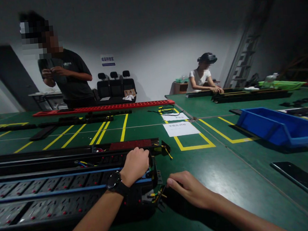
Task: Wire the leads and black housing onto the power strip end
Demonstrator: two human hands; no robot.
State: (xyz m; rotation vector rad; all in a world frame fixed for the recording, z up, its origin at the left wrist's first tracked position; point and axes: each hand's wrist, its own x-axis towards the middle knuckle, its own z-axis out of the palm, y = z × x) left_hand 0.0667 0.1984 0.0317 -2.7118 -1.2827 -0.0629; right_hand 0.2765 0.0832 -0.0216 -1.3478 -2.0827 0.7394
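Observation:
Several long black power strips (49, 184) with socket faces and small red parts lie side by side at the left. My left hand (137, 163), with a black watch on its wrist, is curled down over the right ends of the strips; its fingertips are hidden. My right hand (188, 188) is closed, thumb against the curled fingers, just right of the nearest strip's end. By its thumb is a small dark end piece (161, 195) with yellow-green wire; what the fingers pinch is unclear. Another end piece (165, 149) with a yellow wire hangs off the back strip.
A blue bin (276, 126) and a dark phone-like slab (302, 181) lie to the right. White paper sheets (180, 129) and yellow tape outlines mark the green table. Behind are a red perforated rail (102, 108) and two people (71, 76) across the table.

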